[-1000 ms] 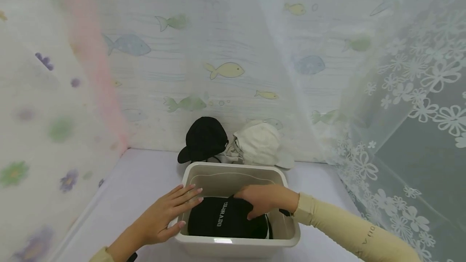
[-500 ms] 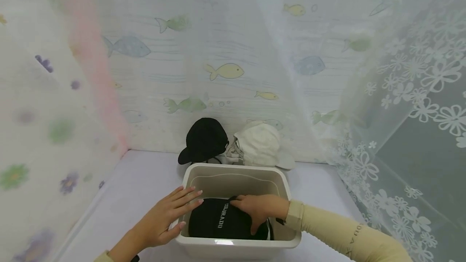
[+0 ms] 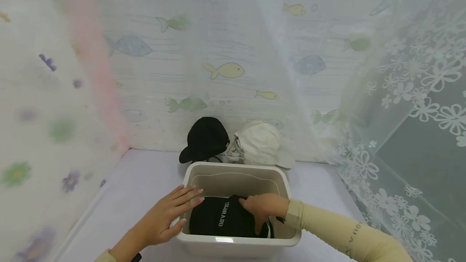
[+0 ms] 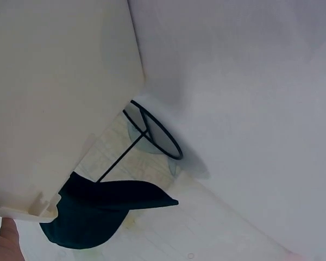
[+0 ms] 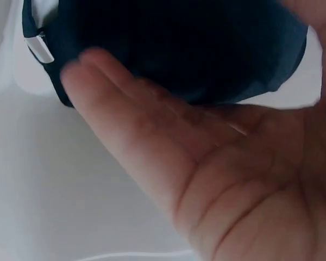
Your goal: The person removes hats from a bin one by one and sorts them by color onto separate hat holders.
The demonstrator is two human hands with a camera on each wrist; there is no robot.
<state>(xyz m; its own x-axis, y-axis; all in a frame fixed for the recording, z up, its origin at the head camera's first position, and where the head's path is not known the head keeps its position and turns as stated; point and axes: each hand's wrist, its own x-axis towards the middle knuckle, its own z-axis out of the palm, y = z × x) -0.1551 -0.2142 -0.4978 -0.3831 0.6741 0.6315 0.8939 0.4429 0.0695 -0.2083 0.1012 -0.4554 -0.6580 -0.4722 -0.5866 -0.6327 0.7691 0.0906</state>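
A black baseball cap [image 3: 206, 217] with white lettering lies inside the off-white plastic bin [image 3: 238, 242]. My right hand [image 3: 267, 205] is down in the bin on the cap's right part, its thumb spread from the fingers. Seen from the right wrist, the fingers of that hand [image 5: 217, 163] extend alongside the dark cap [image 5: 179, 46], not curled round it. My left hand [image 3: 167, 217] rests at the bin's left rim with straight fingers. Only some fingers of the left hand [image 4: 5, 244] show in the left wrist view, below the rim.
Behind the bin, another black cap [image 3: 207, 138] sits on a thin wire stand [image 4: 122, 157]. Beside it is a cream cap [image 3: 258, 144]. The white surface [image 3: 127, 189] meets a fish-printed curtain [image 3: 225, 51] at the back; sheer curtains hang on both sides.
My right hand has shifted lower into the bin, and its thumb has moved down and to the right across the cap. The left hand has stayed at the rim.
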